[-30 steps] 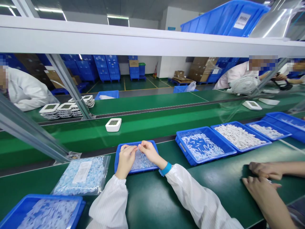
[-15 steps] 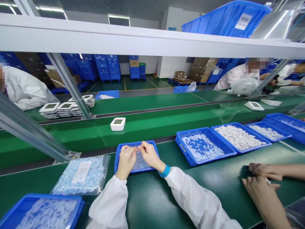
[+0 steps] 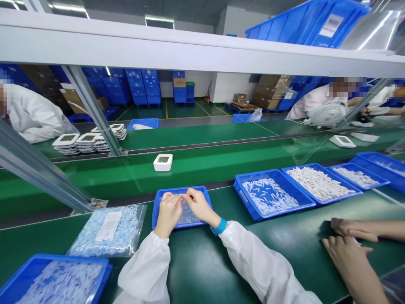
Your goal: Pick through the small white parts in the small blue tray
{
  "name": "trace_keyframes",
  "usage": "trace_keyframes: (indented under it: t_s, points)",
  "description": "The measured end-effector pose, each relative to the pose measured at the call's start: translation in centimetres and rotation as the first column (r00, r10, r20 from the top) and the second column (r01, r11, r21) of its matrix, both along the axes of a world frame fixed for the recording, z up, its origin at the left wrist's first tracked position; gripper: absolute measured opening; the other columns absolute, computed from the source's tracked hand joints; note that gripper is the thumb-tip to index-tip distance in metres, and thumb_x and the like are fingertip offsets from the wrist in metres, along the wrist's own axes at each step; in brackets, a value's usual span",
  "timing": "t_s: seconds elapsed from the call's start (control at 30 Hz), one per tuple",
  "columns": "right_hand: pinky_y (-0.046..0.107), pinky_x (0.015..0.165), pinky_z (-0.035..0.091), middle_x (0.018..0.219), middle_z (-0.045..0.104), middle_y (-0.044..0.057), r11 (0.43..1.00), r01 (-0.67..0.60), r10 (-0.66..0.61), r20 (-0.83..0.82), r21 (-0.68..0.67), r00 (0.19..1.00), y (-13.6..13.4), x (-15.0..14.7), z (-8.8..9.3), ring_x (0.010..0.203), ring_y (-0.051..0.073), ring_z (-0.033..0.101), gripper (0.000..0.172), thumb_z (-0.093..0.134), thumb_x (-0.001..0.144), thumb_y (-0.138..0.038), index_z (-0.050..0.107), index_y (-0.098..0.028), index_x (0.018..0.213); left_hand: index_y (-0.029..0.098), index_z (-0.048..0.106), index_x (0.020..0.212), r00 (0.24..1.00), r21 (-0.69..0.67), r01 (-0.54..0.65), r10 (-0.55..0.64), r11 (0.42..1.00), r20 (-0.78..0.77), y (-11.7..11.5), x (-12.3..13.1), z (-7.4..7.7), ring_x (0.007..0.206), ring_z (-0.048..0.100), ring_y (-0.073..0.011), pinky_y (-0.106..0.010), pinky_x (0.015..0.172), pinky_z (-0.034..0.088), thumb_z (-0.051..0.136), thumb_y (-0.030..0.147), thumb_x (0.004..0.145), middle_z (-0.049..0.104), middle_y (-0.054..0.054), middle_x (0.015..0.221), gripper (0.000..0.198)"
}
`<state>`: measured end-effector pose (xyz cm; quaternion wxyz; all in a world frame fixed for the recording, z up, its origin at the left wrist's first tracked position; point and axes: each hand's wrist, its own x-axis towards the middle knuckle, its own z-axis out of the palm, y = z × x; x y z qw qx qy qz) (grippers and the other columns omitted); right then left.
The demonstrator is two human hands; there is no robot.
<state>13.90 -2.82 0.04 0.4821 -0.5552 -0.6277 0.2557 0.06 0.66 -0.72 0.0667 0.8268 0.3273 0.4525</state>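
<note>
My left hand (image 3: 169,211) and my right hand (image 3: 200,204) meet fingertip to fingertip over a small blue tray (image 3: 207,195). Both are closed in a pinch, and whatever sits between the fingers is too small to make out. Below them, small pale pieces (image 3: 189,216) cover the tray's bottom. A blue band circles my right wrist. Left of the tray lies a clear bag (image 3: 126,228) packed with light-blue and white pieces, a white label on top.
Blue trays (image 3: 253,212) of small white parts line the right. Another blue tray (image 3: 103,270) is at lower left. A co-worker's hands (image 3: 348,249) work at right. A white device with a screen (image 3: 163,163) rests on the green belt. A metal post (image 3: 50,169) slants at left.
The white device on the belt has shifted a little to the right. My hands keep the same pinch over the tray.
</note>
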Motion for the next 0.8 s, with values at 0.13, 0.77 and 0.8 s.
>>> trace_keyframes:
  t_s: [0.13, 0.77, 0.8]
  points:
    - [0.024, 0.054, 0.025, 0.056, 0.040, -0.004, 1.000, -0.021, 0.021, -0.016, -0.022, 1.000, 0.23, 0.18, -0.18, 0.055, 0.011, 0.037, 0.029, 0.048, 0.087, -0.029, 0.039, -0.020, 0.061, 0.019, 0.067, 0.075, 0.998, 0.018, 0.019, -0.018, 1.000, -0.056, 0.11, -0.03, -0.20, 0.062, 0.054, -0.0156, -0.034, 0.073, 0.046, 0.043, 0.009, 0.084, 0.068, -0.003, 0.068, 0.028]
    - [0.024, 0.051, 0.026, 0.055, 0.034, -0.005, 0.998, -0.048, 0.031, -0.442, -0.027, 0.896, 0.84, -0.03, -0.16, 0.052, 0.009, 0.030, 0.043, 0.059, 0.077, -0.054, 0.041, -0.019, 0.060, 0.019, 0.062, 0.108, 0.997, -0.048, -0.034, 0.031, 0.998, -0.077, 0.25, -0.18, 0.74, 0.092, 0.063, -0.0183, -0.037, 0.081, 0.035, 0.046, 0.021, 0.090, 0.070, -0.007, 0.107, 0.025]
    - [0.024, 0.051, 0.026, 0.055, 0.034, -0.005, 0.999, -0.045, 0.033, -0.442, -0.019, 0.897, 0.83, -0.01, -0.17, 0.052, 0.009, 0.030, 0.042, 0.059, 0.077, -0.053, 0.041, -0.019, 0.060, 0.018, 0.061, 0.110, 0.994, -0.042, -0.054, 0.049, 0.998, -0.096, 0.22, -0.18, 0.77, 0.093, 0.063, -0.0189, -0.037, 0.081, 0.034, 0.045, 0.020, 0.090, 0.069, -0.007, 0.109, 0.025]
